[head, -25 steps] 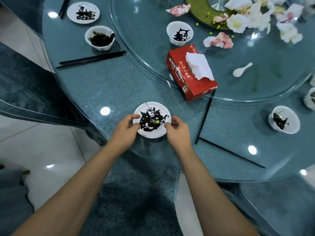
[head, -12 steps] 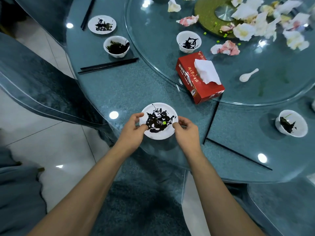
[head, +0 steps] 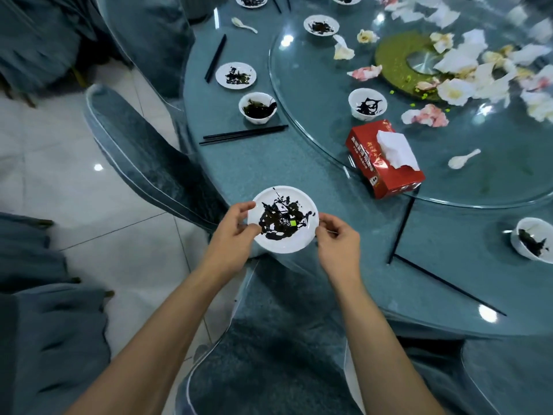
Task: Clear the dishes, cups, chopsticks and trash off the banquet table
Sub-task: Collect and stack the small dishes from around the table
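A small white plate (head: 287, 244) smeared with dark sauce is lifted at the near edge of the round teal table (head: 299, 163). My left hand (head: 233, 232) pinches its left rim, thumb on top. My right hand (head: 338, 241) hovers at the right rim with fingers loosely curled; whether it still touches the plate is unclear. Further off lie a second dirty plate (head: 235, 75), a white bowl (head: 257, 108) with dark leftovers, black chopsticks (head: 244, 134) and two crossed chopsticks (head: 402, 226).
A red tissue box (head: 383, 163) sits on the glass turntable (head: 434, 181) with a bowl (head: 367, 103), a white spoon (head: 463, 158) and crumpled napkins (head: 425, 115). Another bowl (head: 532, 239) stands at the right. Teal chairs (head: 143, 151) crowd the table's left and near side.
The plate has come up off the table and toward me. My right hand's grip on the rim has loosened. My view has swung left, showing more of the far dishes.
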`<action>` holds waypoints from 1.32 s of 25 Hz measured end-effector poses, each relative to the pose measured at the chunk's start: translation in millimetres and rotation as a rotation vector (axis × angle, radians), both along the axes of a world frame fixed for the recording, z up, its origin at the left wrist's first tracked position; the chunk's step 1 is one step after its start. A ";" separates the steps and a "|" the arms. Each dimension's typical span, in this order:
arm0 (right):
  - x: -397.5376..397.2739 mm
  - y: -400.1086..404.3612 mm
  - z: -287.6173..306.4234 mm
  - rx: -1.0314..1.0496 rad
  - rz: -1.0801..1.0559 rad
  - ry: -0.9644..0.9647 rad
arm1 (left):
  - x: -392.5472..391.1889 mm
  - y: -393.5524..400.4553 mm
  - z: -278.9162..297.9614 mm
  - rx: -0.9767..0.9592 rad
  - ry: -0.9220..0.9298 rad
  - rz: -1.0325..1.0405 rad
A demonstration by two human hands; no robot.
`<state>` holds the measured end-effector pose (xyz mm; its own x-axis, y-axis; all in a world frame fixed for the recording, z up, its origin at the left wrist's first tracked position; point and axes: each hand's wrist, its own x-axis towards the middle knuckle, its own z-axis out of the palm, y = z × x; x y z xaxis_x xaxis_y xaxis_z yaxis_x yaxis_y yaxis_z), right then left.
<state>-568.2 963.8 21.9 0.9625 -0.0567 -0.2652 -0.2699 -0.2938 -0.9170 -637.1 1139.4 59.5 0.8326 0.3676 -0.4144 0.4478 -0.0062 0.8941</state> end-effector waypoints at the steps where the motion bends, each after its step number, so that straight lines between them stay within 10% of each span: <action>1: -4.3 9.7 3.7 0.003 0.001 -0.005 | -5.8 10.0 3.6 0.004 -0.011 -0.001; 33: -41.5 295.1 80.2 0.108 0.012 -0.113 | -69.4 290.8 90.9 0.095 -0.177 0.035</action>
